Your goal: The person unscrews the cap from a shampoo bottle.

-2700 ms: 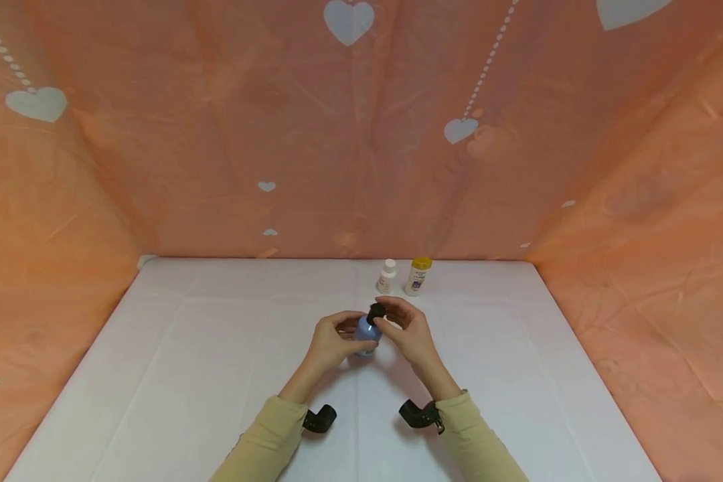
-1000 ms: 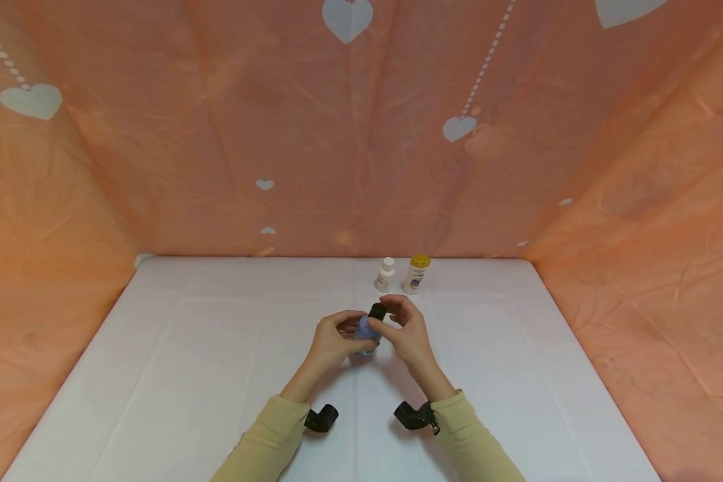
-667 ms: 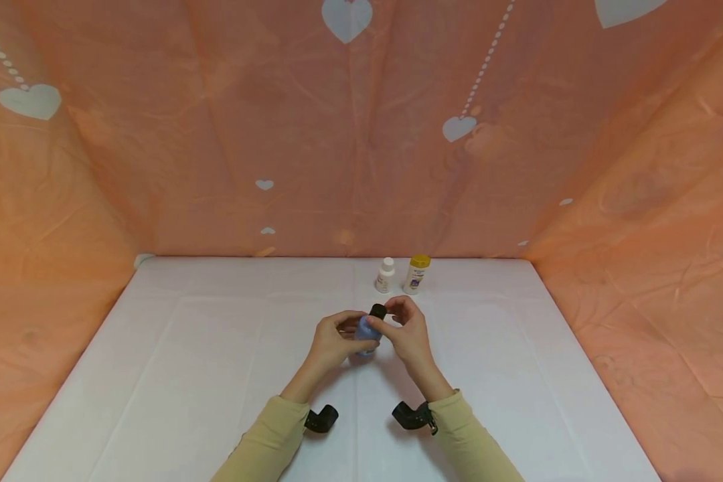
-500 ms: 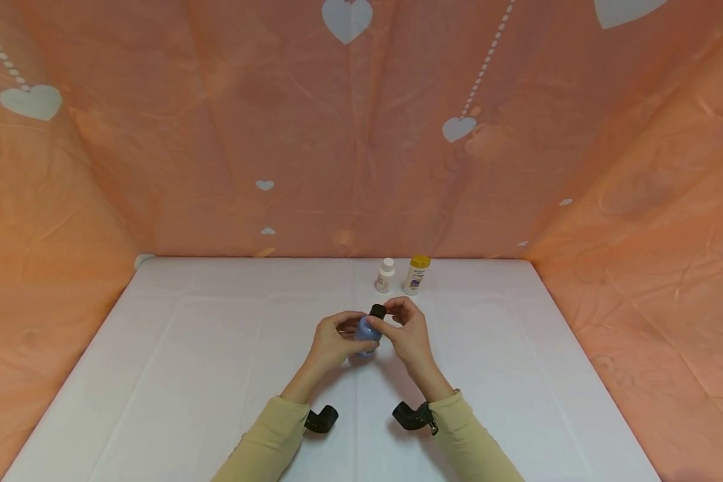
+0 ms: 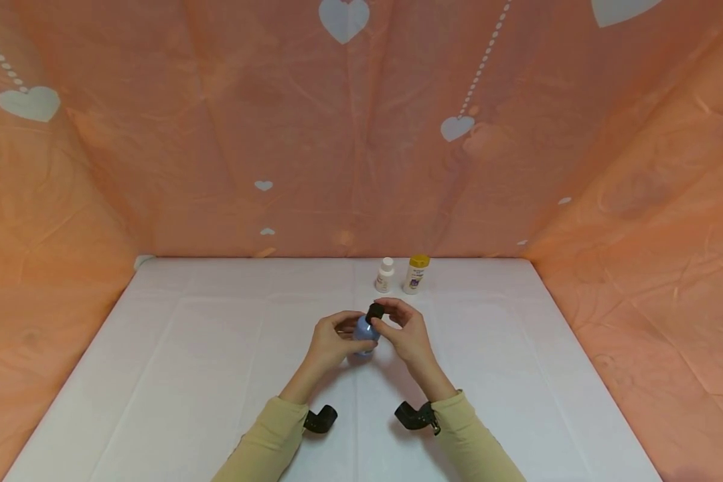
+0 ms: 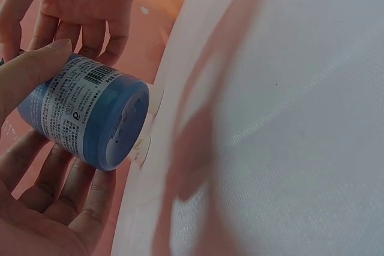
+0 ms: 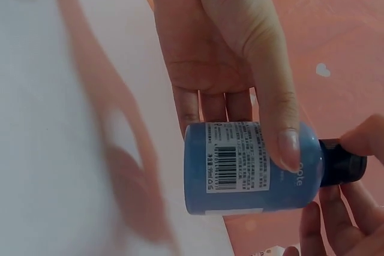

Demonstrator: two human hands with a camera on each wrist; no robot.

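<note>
My left hand (image 5: 333,341) grips a small blue bottle (image 7: 231,169) round its body, thumb across the white barcode label and fingers behind. The bottle is held over the table, its base (image 6: 129,125) facing the left wrist camera. A black cap (image 7: 343,161) tops it, leaning slightly to the right in the head view. My right hand (image 5: 408,333) pinches this cap, with the thumb on its near side and the fingers round its far side. Part of the cap is hidden by the right fingers.
Behind the hands, near the table's back edge, stand a white bottle (image 5: 384,276) and a white bottle with a yellow lid (image 5: 416,275). The white-covered table (image 5: 205,375) is enclosed by orange curtains (image 5: 217,134) with pale hearts.
The right fingers have shifted round the cap, loosening from it and closing on it again; the thumb slid down, then back up. The left hand keeps its grip on the bottle.
</note>
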